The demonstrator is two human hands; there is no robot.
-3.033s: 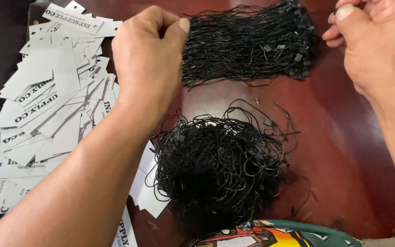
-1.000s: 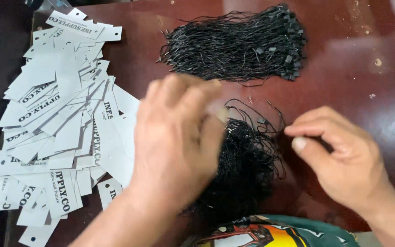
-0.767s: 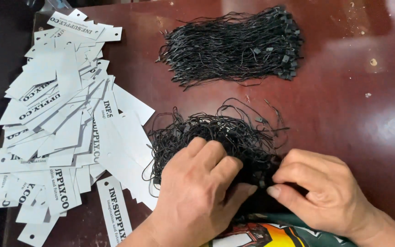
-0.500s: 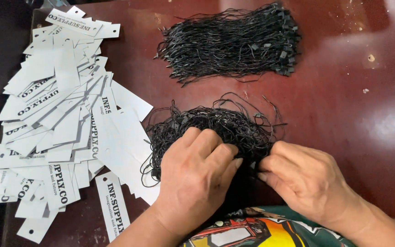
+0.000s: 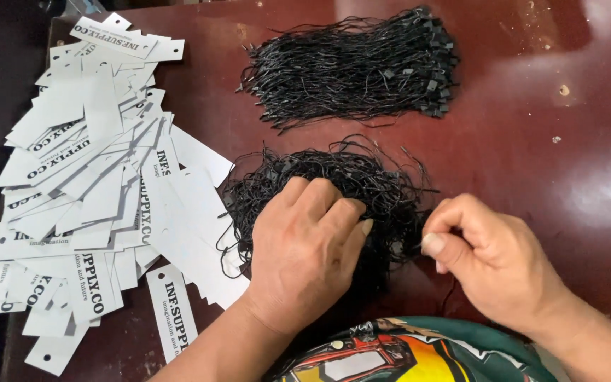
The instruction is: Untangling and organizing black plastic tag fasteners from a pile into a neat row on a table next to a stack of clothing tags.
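Observation:
My left hand (image 5: 305, 255) lies flat on a tangled pile of black strings (image 5: 348, 180) near the table's front edge, fingers pressed into it. Just to the right, my right hand (image 5: 493, 262) pinches a single black string at the pile's right edge between thumb and forefinger. A second, straighter bundle of black strings (image 5: 351, 67) lies farther back, untouched. A wide spread of white paper tags (image 5: 86, 184) with dark print covers the left side of the table.
The surface is a dark red-brown glossy table (image 5: 553, 141), bare on its right side with a few small specks. A colourful printed garment (image 5: 397, 354) shows at the bottom edge. The table's left edge drops into darkness.
Both hands came down from the far bundle to the near tangled pile. The left hand settled on the pile, and the right hand drew right, pinching one string.

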